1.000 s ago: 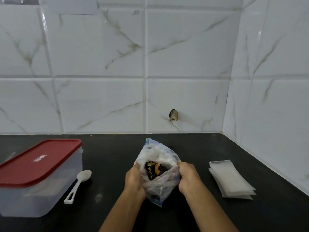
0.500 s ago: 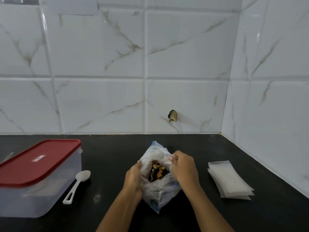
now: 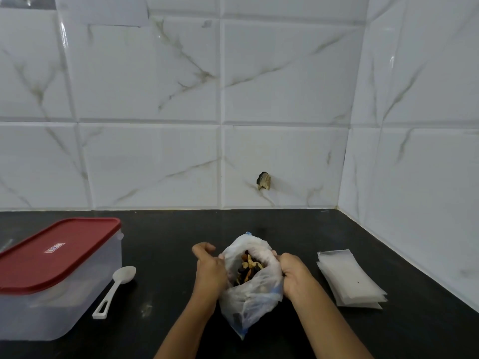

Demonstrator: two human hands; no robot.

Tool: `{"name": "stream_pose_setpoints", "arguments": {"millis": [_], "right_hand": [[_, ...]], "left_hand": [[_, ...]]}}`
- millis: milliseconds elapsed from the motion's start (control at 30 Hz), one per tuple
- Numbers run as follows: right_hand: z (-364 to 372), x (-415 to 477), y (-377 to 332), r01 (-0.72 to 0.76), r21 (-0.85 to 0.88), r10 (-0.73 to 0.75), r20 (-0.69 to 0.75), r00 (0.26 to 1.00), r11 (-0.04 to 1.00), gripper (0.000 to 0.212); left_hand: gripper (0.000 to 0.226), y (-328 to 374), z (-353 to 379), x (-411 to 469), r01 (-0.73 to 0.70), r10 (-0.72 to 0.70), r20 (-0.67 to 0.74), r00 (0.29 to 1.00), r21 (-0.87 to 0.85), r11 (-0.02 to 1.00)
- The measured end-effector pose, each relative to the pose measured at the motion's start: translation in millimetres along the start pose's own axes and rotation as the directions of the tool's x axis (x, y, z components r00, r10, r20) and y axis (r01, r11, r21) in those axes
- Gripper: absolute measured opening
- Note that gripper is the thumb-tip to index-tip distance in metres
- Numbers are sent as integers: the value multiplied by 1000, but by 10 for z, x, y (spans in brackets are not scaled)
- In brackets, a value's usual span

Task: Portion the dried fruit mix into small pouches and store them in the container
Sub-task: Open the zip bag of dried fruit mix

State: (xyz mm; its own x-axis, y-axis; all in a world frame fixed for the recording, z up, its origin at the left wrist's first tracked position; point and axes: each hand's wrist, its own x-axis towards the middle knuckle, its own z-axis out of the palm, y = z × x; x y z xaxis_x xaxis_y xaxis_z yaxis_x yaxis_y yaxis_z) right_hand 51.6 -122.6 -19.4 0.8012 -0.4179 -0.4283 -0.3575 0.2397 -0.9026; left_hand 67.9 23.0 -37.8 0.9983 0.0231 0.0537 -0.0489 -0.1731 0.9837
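Left hand [image 3: 210, 268] and right hand [image 3: 293, 274] grip the bag [image 3: 254, 301] of dried fruit mix [image 3: 247, 268] standing between them.

Open fruit-mix bag [image 3: 252, 299] centre; stacked pouches [image 3: 350, 278] right; lidded container [image 3: 51, 309] left

The container [image 3: 59, 301] at the counter's [image 3: 168, 237] left ran off the picture's edge. The label [image 3: 55, 247] on its lid [image 3: 85, 234] was too small to read. The right hand's [image 3: 295, 275] fingertips were buried in the bag's [image 3: 254, 299] folds. The stacked pouches [image 3: 350, 278] could not be counted.
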Motion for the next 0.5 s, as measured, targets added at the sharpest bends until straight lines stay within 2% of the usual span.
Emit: {"name": "stream_pose_setpoints", "arguments": {"millis": [67, 100, 133, 200, 233, 300, 333, 367, 400, 500], "right_hand": [[-4, -14, -9, 5, 42, -5, 8, 1000, 999, 34], [-1, -32, -21, 23, 5, -23, 3, 1000, 1000, 33], [15, -56, -40, 52, -68, -54, -17, 998, 996, 32], [26, -92, -73, 165, -285, -190, -63, 980, 944, 44], [19, -150, -94, 214, -436, -265, -60, 962, 874, 51], [-13, -268, -119, 236, -737, -423, -74, 903, 633, 63], [-37, -340, -126, 220, -831, -500, -78, 863, 511, 67], [-53, -411, -130, 211, -869, -539, -74, 839, 448, 70], [-62, -473, -128, 210, -875, -529, -60, 846, 436, 72], [-38, -594, -58, 232, -841, -385, 30, 922, 489, 71]], "left_hand": [[20, 9, -8, -4, -53, 47, 67, 997, 87, 995], [24, 10, -20, -3, -65, 53, 87, 995, 136, 989], [28, 21, -34, -5, -60, 44, 103, 994, 160, 985], [31, 24, -45, 17, -40, 10, 137, 990, 217, 975], [32, 36, -49, 21, -28, -12, 158, 987, 248, 968], [37, 54, -42, 27, -7, -53, 198, 979, 289, 957], [37, 56, -31, 35, -13, -59, 212, 976, 320, 947], [37, 51, -19, 32, -19, -68, 225, 972, 365, 931], [36, 39, -11, 20, -40, -64, 232, 971, 415, 909], [30, 5, 1, 8, -89, -37, 245, 969, 482, 872]]}}
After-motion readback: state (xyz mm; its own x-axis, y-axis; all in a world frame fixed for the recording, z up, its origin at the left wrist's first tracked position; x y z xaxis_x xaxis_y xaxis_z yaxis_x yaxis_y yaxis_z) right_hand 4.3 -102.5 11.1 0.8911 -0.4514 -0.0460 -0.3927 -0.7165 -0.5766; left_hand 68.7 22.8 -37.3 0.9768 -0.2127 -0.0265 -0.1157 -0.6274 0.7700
